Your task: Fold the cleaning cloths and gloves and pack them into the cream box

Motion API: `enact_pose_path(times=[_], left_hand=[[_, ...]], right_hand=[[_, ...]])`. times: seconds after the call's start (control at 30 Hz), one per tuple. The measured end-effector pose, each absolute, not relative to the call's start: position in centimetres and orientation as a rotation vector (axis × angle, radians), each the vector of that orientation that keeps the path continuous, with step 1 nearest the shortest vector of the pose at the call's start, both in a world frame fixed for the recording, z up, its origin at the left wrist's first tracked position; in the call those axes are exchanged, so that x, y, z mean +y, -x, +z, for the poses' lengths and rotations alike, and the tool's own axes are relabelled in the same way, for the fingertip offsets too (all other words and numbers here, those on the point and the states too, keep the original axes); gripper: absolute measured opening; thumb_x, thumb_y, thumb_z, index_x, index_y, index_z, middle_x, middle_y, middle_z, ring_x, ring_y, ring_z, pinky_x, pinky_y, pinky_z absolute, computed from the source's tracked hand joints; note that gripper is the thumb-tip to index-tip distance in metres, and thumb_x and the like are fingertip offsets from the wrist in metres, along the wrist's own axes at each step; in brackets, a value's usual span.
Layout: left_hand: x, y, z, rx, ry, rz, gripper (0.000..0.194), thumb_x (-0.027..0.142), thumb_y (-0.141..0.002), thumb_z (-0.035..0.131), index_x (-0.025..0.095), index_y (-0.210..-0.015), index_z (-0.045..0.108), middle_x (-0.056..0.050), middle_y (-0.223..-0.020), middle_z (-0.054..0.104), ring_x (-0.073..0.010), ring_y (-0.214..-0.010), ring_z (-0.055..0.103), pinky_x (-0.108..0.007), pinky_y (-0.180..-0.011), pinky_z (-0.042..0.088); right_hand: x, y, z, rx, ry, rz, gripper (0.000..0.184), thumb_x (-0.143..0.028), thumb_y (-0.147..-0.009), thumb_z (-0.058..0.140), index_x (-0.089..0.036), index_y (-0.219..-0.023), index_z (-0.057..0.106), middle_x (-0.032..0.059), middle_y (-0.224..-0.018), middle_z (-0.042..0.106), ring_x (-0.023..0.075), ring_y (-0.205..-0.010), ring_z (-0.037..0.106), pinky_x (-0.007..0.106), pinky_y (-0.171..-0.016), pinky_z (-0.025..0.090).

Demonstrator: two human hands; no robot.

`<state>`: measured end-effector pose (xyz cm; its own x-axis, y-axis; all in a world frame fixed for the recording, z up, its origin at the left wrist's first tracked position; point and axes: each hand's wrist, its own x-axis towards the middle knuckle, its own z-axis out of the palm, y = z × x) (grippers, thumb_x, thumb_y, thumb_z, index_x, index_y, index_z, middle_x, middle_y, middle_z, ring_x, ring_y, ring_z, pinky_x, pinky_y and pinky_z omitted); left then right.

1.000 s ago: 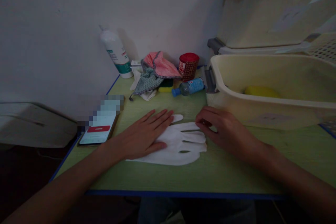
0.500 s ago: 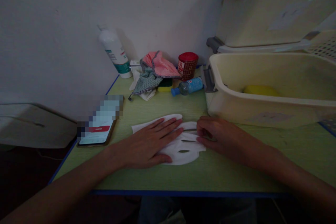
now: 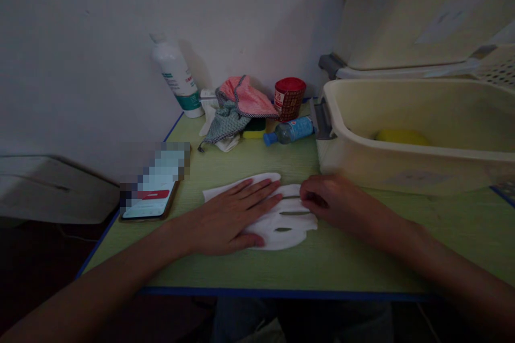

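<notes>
A white facial sheet mask (image 3: 295, 237) with several slits lies on the green table (image 3: 225, 273) in front of me. My left hand (image 3: 237, 214) rests flat on its left part, fingers spread and pointing right. At the mask's right edge, beside the upper slits, my right hand (image 3: 330, 201) pinches the sheet between thumb and curled fingers. The spot where those fingertips meet the mask is partly covered by the hand itself.
To the left lies a phone (image 3: 153, 193) with its screen lit. Behind are a white bottle (image 3: 179, 77), pink and grey cloths (image 3: 245, 96), a sponge (image 3: 254, 128), a red roll (image 3: 289, 99) and a small blue-capped bottle (image 3: 289, 131). A cream bin (image 3: 362, 163) stands right.
My right thumb and fingers have come together at the mask's edge. The upper slit has narrowed and the one below has widened slightly. My left hand stays flat on the mask.
</notes>
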<state>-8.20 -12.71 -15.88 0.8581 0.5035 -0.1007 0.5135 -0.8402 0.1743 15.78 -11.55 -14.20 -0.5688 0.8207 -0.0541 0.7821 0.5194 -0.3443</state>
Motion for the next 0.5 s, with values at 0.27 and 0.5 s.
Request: enact_pose_path(times=[0.27,0.5], left_hand=[[-12.69,8.25,-15.82,0.772,-2.876,-0.082,0.065,0.053,-0.092,0.031,0.018,-0.145,0.018,-0.010,-0.154,0.005,-0.0199,-0.143,0.002,-0.037,-0.116,0.008],[-12.63,8.22,-15.80,0.778,-2.864,-0.108,0.061,0.052,-0.092,0.031,0.025,-0.145,0.019,-0.009,-0.154,0.001,-0.0220,-0.143,0.002,-0.040,-0.115,0.010]], right_hand=[[-12.08,-16.61,-14.54,-2.710,1.405,0.223,0.015,-0.004,-0.083,0.051,-0.014,-0.079,0.061,0.0056,-0.080,0.061,0.0152,-0.067,0.057,0.026,-0.064,0.040],[-12.11,-16.50,-14.73,-2.713,1.399,0.126,0.021,0.002,-0.082,0.047,-0.013,-0.089,0.061,0.0090,-0.096,0.060,0.0184,-0.077,0.060,0.030,-0.069,0.045]])
